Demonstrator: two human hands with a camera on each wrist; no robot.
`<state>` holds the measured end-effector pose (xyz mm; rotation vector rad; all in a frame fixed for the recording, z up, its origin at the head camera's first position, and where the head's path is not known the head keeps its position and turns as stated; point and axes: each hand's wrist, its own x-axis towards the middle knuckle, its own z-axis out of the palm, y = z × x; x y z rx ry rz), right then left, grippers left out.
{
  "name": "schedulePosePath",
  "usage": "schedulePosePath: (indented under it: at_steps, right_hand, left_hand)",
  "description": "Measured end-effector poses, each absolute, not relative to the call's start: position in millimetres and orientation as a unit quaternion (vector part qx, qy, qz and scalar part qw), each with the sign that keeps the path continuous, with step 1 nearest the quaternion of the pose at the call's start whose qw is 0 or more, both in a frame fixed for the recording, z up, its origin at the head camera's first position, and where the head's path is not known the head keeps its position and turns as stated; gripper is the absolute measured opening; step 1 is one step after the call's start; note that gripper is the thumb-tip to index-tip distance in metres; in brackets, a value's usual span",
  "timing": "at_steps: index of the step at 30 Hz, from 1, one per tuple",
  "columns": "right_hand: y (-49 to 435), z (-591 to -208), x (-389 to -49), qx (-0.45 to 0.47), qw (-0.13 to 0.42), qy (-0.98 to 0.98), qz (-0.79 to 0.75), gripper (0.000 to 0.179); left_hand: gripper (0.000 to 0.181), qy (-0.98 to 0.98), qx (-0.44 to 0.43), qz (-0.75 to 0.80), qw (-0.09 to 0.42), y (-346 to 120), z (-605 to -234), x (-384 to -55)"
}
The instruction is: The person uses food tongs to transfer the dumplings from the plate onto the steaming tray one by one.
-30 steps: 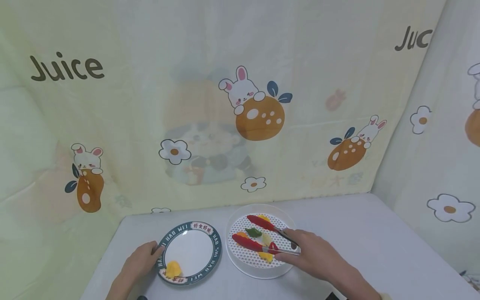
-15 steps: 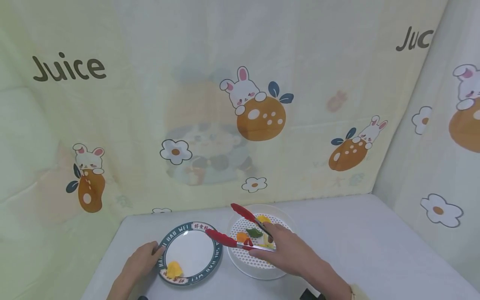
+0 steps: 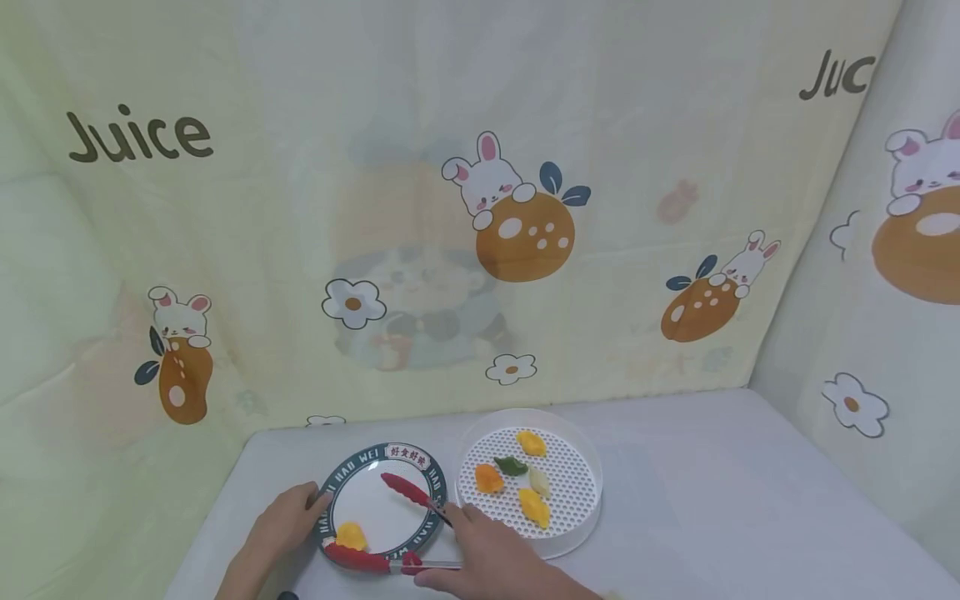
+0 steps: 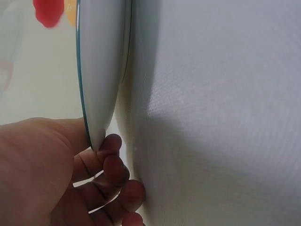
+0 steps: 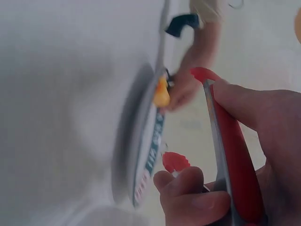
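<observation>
My left hand pinches the left rim of a round white plate with a dark green lettered border. In the left wrist view the thumb is above the rim and the fingers are beneath. A yellow dumpling-shaped piece lies at the plate's near left edge. My right hand grips metal tongs with red tips; their arms are spread over the plate. One red tip overlaps the yellow piece's lower edge in the head view. Nothing shows between the tips.
A white perforated steamer tray stands right of the plate. It holds an orange piece, a green one, a pale one and two yellow pieces. A printed curtain hangs behind the table.
My right hand has carried the spread tongs left and toward me, from over the steamer tray to over the plate. The left hand keeps its grip on the plate's rim.
</observation>
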<state>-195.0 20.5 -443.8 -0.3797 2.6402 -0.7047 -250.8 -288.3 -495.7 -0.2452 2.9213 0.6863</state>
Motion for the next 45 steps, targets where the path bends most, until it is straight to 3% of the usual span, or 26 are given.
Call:
schedulePosePath:
  at_steps: [8, 16, 31, 45]
  right_hand:
    - [1, -453, -194, -0.164, 0.187, 0.937, -0.246, 0.084]
    - [-1, -456, -197, -0.222, 0.176, 0.935, -0.215, 0.059]
    - [0, -454, -191, -0.248, 0.201, 0.907, -0.276, 0.032]
    - [3, -446, -187, -0.238, 0.205, 0.906, -0.284, 0.038]
  left_hand:
    - [0.023, 0.965, -0.086, 0.239, 0.065, -287, -495, -250]
    - [0.024, 0.968, -0.089, 0.225, 0.068, -287, -495, -251]
    - [0.024, 0.971, -0.078, 0.218, 0.064, -289, -497, -252]
    - [0.024, 0.970, -0.085, 0.216, 0.071, -288, -495, -253]
